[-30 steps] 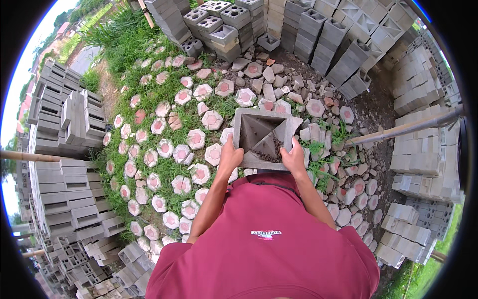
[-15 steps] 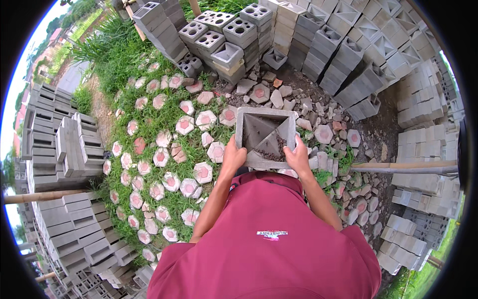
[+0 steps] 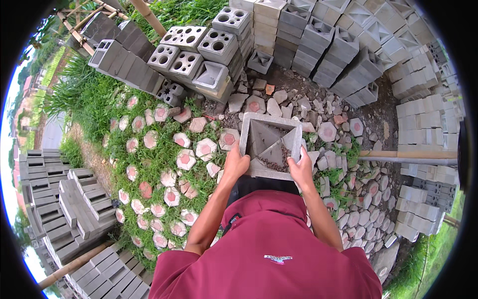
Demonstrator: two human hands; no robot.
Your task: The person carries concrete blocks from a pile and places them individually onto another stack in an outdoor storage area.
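In front of my body I hold a square grey concrete block (image 3: 261, 139) with a recessed, faceted face turned up toward me. Dark crumbs of dirt lie in the lower right of its recess. My left hand (image 3: 236, 162) grips the left side near the lower corner, with its thumb on the rim. On the opposite side my right hand (image 3: 301, 168) is closed round the edge, its thumb lying over the rim. The fingers beneath the block are hidden. A similar block (image 3: 260, 61) lies on the ground beyond, apart from my hands.
Blocks with round holes (image 3: 180, 39) are stacked ahead left. Leaning rows of block stacks (image 3: 316, 40) curve along the far right. Hexagonal pavers (image 3: 206, 148) sit in grass, with broken rubble (image 3: 298, 103) ahead. A bamboo pole (image 3: 383, 155) juts in from the right; more blocks (image 3: 74, 199) stand left.
The surroundings have shifted in view, and the stacks ahead left look nearer. The block sits slightly lower and further right in the picture, still in both my hands.
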